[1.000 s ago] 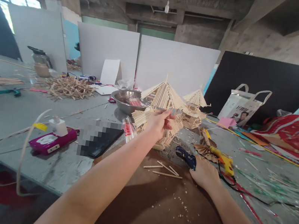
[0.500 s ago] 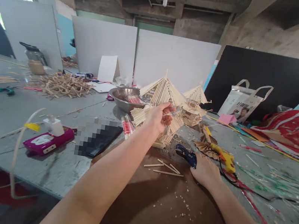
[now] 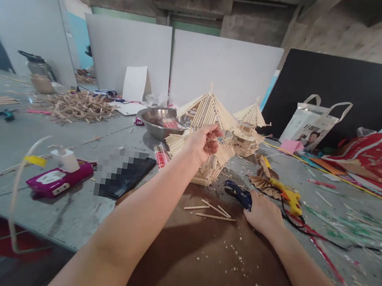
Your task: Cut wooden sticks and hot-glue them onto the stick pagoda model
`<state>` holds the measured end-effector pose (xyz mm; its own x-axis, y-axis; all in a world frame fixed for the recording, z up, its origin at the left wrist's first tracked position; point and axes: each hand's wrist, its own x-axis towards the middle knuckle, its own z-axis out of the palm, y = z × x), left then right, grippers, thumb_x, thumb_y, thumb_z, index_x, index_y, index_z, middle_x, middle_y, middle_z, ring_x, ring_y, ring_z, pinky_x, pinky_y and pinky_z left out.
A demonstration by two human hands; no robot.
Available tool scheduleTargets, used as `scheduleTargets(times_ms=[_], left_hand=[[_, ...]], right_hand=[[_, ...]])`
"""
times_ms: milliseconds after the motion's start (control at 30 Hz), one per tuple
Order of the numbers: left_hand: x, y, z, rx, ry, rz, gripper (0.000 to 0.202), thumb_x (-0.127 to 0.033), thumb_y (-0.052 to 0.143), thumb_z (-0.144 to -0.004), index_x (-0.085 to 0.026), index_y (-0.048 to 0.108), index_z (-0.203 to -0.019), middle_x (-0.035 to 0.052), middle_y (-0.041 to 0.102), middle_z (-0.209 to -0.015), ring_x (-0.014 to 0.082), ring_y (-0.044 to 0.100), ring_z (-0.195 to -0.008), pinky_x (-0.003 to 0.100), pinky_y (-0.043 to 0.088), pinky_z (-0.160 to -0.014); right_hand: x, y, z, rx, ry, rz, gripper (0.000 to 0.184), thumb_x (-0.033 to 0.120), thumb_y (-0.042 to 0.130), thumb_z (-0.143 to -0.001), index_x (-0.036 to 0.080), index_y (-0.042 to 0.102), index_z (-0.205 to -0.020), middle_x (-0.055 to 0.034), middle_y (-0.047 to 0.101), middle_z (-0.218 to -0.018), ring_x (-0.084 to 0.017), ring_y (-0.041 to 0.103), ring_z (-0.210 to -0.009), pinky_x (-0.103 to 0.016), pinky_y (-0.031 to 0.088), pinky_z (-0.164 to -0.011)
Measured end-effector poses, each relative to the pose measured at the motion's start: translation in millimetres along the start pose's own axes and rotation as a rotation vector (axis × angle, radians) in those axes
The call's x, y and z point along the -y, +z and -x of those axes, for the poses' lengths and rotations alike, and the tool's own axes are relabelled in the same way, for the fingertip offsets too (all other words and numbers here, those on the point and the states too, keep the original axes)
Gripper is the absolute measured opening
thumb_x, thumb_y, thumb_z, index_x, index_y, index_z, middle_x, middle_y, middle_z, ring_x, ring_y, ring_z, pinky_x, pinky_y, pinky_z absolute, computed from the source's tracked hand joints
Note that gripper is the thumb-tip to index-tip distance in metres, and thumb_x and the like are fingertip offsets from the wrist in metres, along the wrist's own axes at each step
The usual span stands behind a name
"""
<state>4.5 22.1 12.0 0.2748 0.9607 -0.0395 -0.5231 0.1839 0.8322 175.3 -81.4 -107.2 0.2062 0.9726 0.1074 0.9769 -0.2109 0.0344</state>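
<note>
A pavilion model of pale wooden sticks (image 3: 208, 108), with a pointed roof above a lower tier of eaves, stands on the table ahead. My left hand (image 3: 202, 144) reaches up in front of it, fingers curled in at the roof's lower edge; what they pinch, if anything, is too small to make out. Low on the right, my right hand (image 3: 264, 213) rests on the brown board (image 3: 221, 273), closed around the blue handles of a hand cutter (image 3: 238, 194). Several short cut sticks (image 3: 215, 217) lie on the board between the hands.
A smaller stick pavilion (image 3: 250, 123) and a steel bowl (image 3: 159, 126) stand behind. To the right lie a yellow glue gun (image 3: 289, 197), its cord and plastic wrappers. On the left are a black phone (image 3: 130, 179), a purple power strip (image 3: 61, 180) and piled wood scraps (image 3: 77, 105).
The view has shifted slightly, so things sit a little higher in the picture. Both hands keep nearly the same pose and place by the model and the cutter.
</note>
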Motion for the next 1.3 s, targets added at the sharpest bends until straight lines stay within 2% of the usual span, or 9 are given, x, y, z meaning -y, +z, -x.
scheduleTargets(times_ms=[300,1033,1300], left_hand=[[-2.1,5.1,-1.4,-0.015,0.006,-0.018,0.007,-0.022,0.054,-0.064,-0.015,0.052,-0.065,-0.0025,0.056,-0.048,0.0051,0.041,-0.031,0.019,0.029,-0.036],[-3.6,2.2,-6.1,0.005,-0.002,-0.036,0.009,-0.023,0.056,-0.06,-0.015,0.053,-0.062,-0.0029,0.054,-0.043,0.0053,0.041,-0.031,0.02,0.027,-0.038],[-4.9,4.3,-3.3,-0.007,-0.008,-0.046,0.008,-0.022,0.054,-0.061,-0.014,0.051,-0.061,-0.0033,0.052,-0.041,0.0049,0.039,-0.029,0.02,0.026,-0.037]], right_hand=[[-2.2,3.2,-0.7,-0.01,-0.02,0.005,0.037,0.029,0.043,-0.067,0.018,0.046,-0.102,-0.0098,0.058,-0.089,-0.024,0.054,-0.084,-0.031,0.036,-0.063],[-1.3,2.3,-0.7,-0.019,-0.037,0.001,0.032,0.026,0.043,-0.066,0.016,0.048,-0.097,-0.0098,0.058,-0.087,-0.024,0.054,-0.084,-0.03,0.035,-0.063],[0.6,-1.2,0.3,0.016,-0.032,-0.004,0.037,0.024,0.044,-0.066,0.015,0.046,-0.102,-0.0112,0.058,-0.091,-0.024,0.052,-0.087,-0.031,0.034,-0.067]])
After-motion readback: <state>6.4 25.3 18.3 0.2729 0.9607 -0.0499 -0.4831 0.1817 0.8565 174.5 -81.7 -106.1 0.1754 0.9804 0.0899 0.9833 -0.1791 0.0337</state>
